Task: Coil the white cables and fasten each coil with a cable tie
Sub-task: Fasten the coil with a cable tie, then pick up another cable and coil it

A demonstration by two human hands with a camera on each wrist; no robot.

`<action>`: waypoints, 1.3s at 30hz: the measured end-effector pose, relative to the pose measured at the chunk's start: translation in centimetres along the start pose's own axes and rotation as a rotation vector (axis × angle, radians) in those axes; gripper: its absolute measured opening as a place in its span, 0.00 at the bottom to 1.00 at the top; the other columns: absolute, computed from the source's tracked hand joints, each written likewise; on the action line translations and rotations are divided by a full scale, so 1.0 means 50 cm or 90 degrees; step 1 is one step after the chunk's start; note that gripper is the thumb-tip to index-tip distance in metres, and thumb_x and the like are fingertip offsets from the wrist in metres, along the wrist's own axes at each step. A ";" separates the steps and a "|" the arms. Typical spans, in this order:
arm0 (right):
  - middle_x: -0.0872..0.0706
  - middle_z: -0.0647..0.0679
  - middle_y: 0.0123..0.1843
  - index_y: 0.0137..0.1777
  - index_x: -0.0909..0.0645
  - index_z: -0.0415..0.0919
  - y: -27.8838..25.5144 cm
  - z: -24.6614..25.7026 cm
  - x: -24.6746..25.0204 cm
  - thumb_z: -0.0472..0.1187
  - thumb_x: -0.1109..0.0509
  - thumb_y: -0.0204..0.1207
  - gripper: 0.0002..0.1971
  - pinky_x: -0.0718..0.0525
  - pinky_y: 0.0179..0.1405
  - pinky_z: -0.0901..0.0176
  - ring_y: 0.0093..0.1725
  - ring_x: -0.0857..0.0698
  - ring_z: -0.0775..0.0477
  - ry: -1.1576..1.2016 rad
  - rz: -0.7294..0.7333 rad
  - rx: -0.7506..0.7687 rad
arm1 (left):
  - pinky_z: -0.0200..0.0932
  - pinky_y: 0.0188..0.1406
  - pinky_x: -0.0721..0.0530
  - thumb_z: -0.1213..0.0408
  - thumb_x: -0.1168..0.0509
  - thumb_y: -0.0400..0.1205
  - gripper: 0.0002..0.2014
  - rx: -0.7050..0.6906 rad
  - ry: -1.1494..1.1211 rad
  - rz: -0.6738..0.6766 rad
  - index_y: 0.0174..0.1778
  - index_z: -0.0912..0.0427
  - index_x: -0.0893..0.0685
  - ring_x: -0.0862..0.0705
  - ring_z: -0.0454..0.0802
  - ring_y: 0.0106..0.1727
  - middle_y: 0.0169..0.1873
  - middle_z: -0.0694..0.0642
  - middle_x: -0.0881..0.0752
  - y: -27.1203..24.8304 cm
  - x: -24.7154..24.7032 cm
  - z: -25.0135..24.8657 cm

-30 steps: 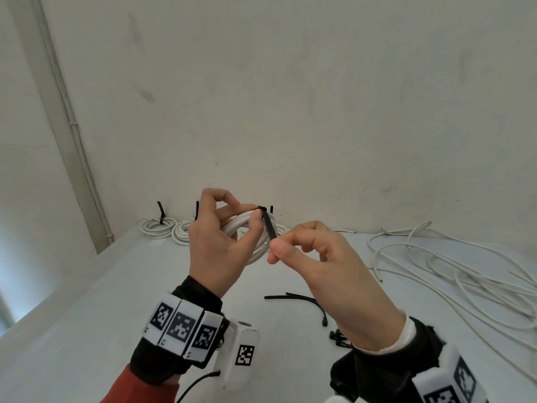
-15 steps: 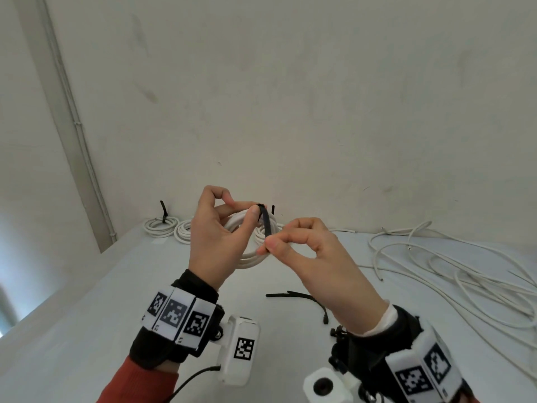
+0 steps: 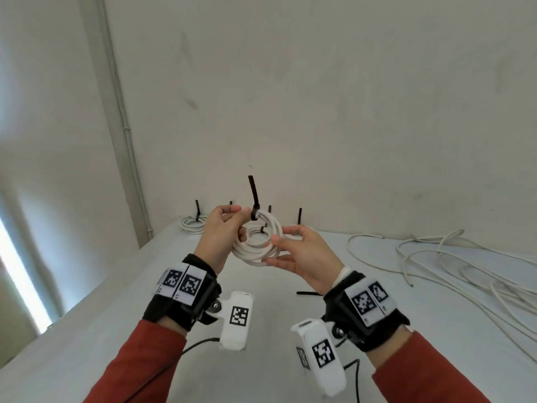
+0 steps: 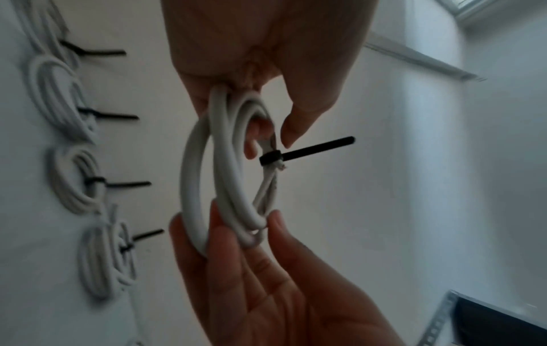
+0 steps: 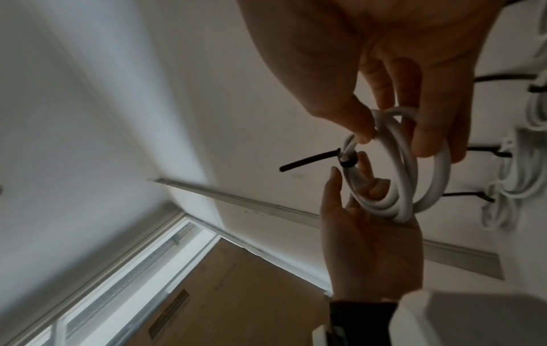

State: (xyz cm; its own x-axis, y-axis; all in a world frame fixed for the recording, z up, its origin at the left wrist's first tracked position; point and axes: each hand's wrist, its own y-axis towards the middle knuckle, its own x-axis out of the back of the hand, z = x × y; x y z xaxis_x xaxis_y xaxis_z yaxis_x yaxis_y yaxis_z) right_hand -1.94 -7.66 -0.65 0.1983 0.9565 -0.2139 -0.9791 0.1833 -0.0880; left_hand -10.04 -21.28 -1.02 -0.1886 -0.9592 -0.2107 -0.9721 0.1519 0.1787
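Coil: white cable, several loops, held in the air above the table between both hands; loops bunched, not all level with each other.
Tie: black, cinched round the coil at its far top edge; free tail sticking straight up past the fingers; head seated against the cable.
Left hand: gripping the coil's left side; fingers curled through the loop, thumb on the outside close to the tie head.
Right hand: pinching the coil's right rim, thumb on one face, fingers on the other, palm turned up.
Finished coils: white, lying in a row on the table along the wall behind the hands, each with a black tie tail standing up; four countable in the left wrist view.
Loose cables: uncoiled white lengths sprawled over the table's right side, well apart from the hands.
Spare tie: black, flat on the table under the right wrist, only partly seen.
Table: pale grey, set against a blank wall.
Wrists: black straps with square-patterned markers and white camera units on both.
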 end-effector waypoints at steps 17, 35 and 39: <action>0.18 0.41 0.68 0.72 0.29 0.37 0.291 -0.156 -0.263 0.54 0.44 0.85 0.24 0.25 0.62 0.55 0.69 0.21 0.41 -0.598 0.043 0.015 | 0.34 0.27 0.17 0.77 0.27 0.73 0.17 0.244 0.316 -0.146 0.56 0.69 0.22 0.19 0.51 0.32 0.37 0.62 0.17 0.164 0.327 0.126; 0.21 0.40 0.50 0.71 0.27 0.29 0.327 -0.157 -0.251 0.34 0.36 0.78 0.21 0.13 0.53 0.50 0.49 0.17 0.42 -0.430 0.093 -0.067 | 0.48 0.63 0.25 0.58 0.32 0.79 0.27 0.189 0.806 -0.154 0.71 0.67 0.26 0.23 0.64 0.68 0.68 0.68 0.23 0.226 0.297 0.123; 0.23 0.39 0.51 0.77 0.36 0.34 0.271 -0.105 -0.172 0.30 0.37 0.79 0.26 0.15 0.56 0.47 0.42 0.18 0.41 -0.343 0.042 -0.032 | 0.54 0.68 0.27 0.57 0.34 0.78 0.18 0.036 0.848 -0.106 0.63 0.57 0.20 0.25 0.66 0.68 0.67 0.66 0.23 0.203 0.212 0.107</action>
State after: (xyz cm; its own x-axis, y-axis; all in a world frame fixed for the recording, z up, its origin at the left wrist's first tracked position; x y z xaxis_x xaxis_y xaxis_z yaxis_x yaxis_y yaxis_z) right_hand -16.67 -14.60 -5.11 0.0723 0.9491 0.3064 -0.9828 0.1201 -0.1401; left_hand -22.65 -28.63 -6.57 0.1782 -0.4626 0.8685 -0.9806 -0.0104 0.1957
